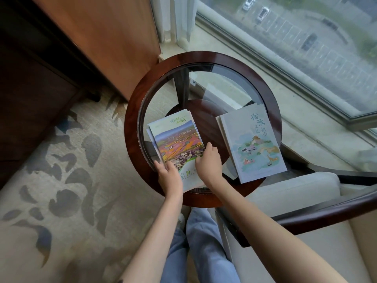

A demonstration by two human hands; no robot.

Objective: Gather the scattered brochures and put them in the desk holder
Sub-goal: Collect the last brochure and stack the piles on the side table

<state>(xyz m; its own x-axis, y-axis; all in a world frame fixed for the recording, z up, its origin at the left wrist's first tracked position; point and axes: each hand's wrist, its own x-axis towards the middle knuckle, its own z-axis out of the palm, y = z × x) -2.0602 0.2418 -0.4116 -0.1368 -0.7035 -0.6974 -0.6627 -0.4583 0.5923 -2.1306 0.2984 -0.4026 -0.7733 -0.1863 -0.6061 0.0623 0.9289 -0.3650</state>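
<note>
Lying on glass table [204, 58], field-photo brochure stack [177, 139] pinched at near-left corner by left hand [169, 173], right edge gripped by right hand [208, 162]; grey illustrated brochures [252, 144] apart.

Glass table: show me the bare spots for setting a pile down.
Bare glass: the far half, from both piles to the far rim, plus a narrow strip between the colourful brochure stack and the grey booklets. Crowded near side: left hand and right hand grip that stack.
</note>
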